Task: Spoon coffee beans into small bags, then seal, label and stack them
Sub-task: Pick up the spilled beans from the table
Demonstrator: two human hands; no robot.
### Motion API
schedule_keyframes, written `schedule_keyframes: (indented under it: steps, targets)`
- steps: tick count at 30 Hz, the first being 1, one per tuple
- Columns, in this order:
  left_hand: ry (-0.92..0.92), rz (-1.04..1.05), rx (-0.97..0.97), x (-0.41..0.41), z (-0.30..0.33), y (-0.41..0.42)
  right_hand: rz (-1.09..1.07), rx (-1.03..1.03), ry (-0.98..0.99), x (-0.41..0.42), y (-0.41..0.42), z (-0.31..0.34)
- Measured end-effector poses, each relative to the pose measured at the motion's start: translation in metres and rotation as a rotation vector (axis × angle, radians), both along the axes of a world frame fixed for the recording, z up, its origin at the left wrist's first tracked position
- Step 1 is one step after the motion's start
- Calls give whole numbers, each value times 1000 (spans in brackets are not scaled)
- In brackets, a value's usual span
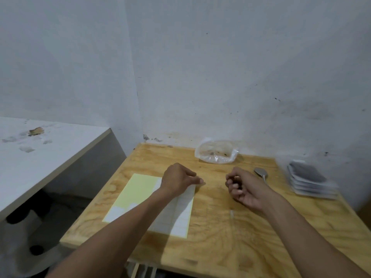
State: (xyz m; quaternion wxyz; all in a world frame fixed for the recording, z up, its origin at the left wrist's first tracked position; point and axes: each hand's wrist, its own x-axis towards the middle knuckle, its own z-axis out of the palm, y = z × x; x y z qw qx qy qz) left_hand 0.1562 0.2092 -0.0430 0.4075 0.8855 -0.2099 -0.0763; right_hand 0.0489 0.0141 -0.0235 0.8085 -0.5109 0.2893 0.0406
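Dim, flat indoor light with a bluish cast. Soft shadows fall beneath both forearms onto the worktop [220,227]. The whole frame is slightly soft; wide-angle bending shows toward 3 and 9 o'clock, with no glare.

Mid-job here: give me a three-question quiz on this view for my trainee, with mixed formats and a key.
1. True or false: the spoon lies on the wooden table beside the right hand.
2. Where is the stack of filled bags? A) on the table's right edge, by the wall B) on the label sheet C) in the left hand
3. Fill in: the left hand rests over the ____ sheet.

Key: 1 true; 2 A; 3 label
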Motion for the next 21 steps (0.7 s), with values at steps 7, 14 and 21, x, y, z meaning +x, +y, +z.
schedule_keyframes:
  steps: [7, 14, 21]
  targets:
    - [-165, 25, 101, 10, -12, -3, -130, -95, -36, -16, -42, 9]
    - [310, 116, -313, -5, 4, -32, -238, -264, 52, -77, -88, 21]
    - [1101, -19, -757, -58, 23, -94, -214, -713, 138, -164, -101, 22]
